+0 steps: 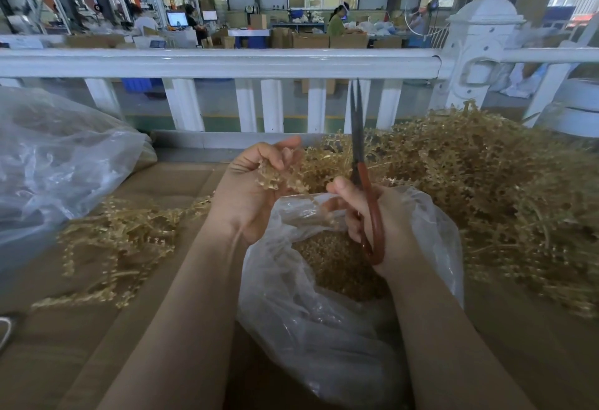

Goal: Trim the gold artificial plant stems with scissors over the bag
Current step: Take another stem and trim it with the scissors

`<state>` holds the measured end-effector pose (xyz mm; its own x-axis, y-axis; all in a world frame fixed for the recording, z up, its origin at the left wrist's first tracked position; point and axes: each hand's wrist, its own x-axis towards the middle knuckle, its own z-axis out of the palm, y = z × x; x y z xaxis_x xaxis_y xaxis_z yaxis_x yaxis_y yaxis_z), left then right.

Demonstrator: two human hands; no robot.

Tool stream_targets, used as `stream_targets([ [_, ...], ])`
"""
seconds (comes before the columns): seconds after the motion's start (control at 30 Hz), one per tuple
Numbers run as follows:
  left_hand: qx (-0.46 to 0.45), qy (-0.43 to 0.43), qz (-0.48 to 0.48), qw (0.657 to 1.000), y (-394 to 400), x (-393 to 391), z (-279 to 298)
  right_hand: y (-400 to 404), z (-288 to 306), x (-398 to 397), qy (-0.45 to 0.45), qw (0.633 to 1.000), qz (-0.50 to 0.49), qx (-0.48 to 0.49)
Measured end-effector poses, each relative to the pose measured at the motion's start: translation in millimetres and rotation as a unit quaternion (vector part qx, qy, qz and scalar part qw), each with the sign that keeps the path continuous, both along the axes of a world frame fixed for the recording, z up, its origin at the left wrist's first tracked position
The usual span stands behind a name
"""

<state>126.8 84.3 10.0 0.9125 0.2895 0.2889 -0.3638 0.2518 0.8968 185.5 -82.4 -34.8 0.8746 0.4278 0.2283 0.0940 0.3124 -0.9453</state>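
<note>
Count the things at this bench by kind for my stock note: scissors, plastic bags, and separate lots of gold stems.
Scissors: 1, in the right hand.
Plastic bags: 2, the open bag under the hands and the big bag at left.
Gold stem lots: 3, the bunch in the left hand, the left pile, the right heap.
Total: 6.

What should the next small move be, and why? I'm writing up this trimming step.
Probably tip the scissors down to the gold sprig: their blades point up, closed, clear of it, while the left hand holds the sprig above the open bag.
</note>
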Motion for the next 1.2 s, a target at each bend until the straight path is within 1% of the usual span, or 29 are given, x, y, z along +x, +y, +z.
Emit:
stream_targets([
  [0.1, -0.004, -0.034, 0.029, 0.999, -5, 3, -1, 0, 4, -3, 0.001, 0.999, 0.010, -0.044],
  [0.2, -0.001, -0.072, 0.024, 0.997, -11, 4, -1, 0, 6, -5, 0.007, 0.998, 0.027, -0.063],
  [0.27, 0.022, -0.079, 0.017, 0.996, -13, 6, -2, 1, 7, -4, 0.012, 0.997, 0.017, -0.069],
  [0.3, 0.030, -0.069, 0.019, 0.997, -12, 6, -3, 2, 6, -4, 0.016, 0.998, 0.009, -0.066],
  [0.37, 0.000, -0.021, 0.025, 0.999, -9, 7, -4, 3, 5, -4, 0.014, 0.999, -0.006, -0.049],
  [0.43, -0.050, 0.068, 0.033, 0.996, -3, 7, -3, 4, 3, -3, 0.007, 0.999, -0.025, -0.027],
  [0.5, -0.028, 0.171, 0.023, 0.985, 1, 2, 0, 5, 2, -3, 0.005, 0.999, -0.042, -0.001],
  [0.53, -0.016, 0.207, 0.006, 0.978, 3, 1, 0, 5, 1, -2, 0.005, 0.999, -0.052, 0.009],
  [0.57, -0.012, 0.223, -0.017, 0.975, 5, 0, 0, 5, 1, -1, 0.005, 0.998, -0.062, 0.017],
  [0.63, 0.004, 0.229, -0.060, 0.972, 8, 0, 0, 5, 0, 0, 0.004, 0.997, -0.077, 0.029],
  [0.73, 0.064, 0.230, -0.093, 0.967, 5, -3, -3, 5, 0, 0, 0.000, 0.995, -0.083, 0.046],
  [0.77, 0.071, 0.234, -0.098, 0.965, 3, -3, -4, 5, 1, 0, -0.001, 0.995, -0.082, 0.048],
  [0.87, 0.075, 0.233, -0.087, 0.966, -4, -1, -7, 7, 1, -1, -0.011, 0.996, -0.078, 0.046],
  [0.97, 0.077, 0.211, -0.069, 0.972, -4, 2, -8, 7, 1, -2, -0.021, 0.996, -0.062, 0.056],
  [1.1, 0.054, 0.190, -0.061, 0.978, -4, 2, -8, 7, -1, -1, -0.026, 0.997, -0.059, 0.036],
  [1.2, 0.072, 0.189, -0.054, 0.978, -7, 3, -9, 7, -2, 0, -0.018, 0.997, -0.065, 0.030],
])
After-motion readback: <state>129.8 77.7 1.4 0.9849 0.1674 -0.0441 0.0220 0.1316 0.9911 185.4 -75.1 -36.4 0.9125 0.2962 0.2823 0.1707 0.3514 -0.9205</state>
